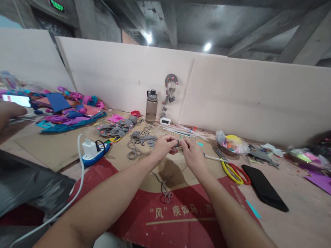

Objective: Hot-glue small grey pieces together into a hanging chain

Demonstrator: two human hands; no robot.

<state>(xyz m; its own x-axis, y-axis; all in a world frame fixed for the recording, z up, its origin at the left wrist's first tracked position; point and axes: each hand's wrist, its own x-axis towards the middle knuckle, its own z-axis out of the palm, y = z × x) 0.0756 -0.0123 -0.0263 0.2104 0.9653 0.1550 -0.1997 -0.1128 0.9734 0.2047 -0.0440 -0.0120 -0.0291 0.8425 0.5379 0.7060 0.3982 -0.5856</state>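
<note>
A: Nearest, at bottom centre of frame: red and tan printed cardboard (pixel 178 211) spread over the tabletop (pixel 300 219), with a thin grey cord (pixel 165 191) trailing across it toward the hands.

B: And the hands?

A: Meeting just above centre. Left hand (pixel 164 145) and right hand (pixel 190 152) fingertip to fingertip, each grip pinched shut on a small grey felt piece (pixel 179 143). Mostly hidden by fingers; exact shape impossible to tell.

B: Handling?

A: Probably very light, soft and floppy, not fragile, not slippery. Best pinched at the edges, as now; likely to bend if held by one corner only.

B: Around them?

A: Lower right: black phone (pixel 265 187) lying flat, beside yellow and red scissor handles (pixel 236 172). Left of centre: white charger on a blue base (pixel 95 150), white cable running off toward lower left. Just beyond the hands: more grey felt cut-outs (pixel 116 129).

B: Containers?

A: Right of centre, a metal bowl (pixel 227 149) holding a clear bag of bright bits. Far right edge, a second dish (pixel 306 161) with pink and green material; contents unclear. Further back, centre: a smoky drinking bottle (pixel 151 107), upright, lid on, fill level impossible to tell. Beside it a small white clock (pixel 165 120).

B: Farthest?

A: Upper left: heap of coloured fabric scraps (pixel 70 110), another person's hand (pixel 4 113) near a lit phone screen (pixel 16 100). Pale board wall (pixel 237 97) behind.
</note>
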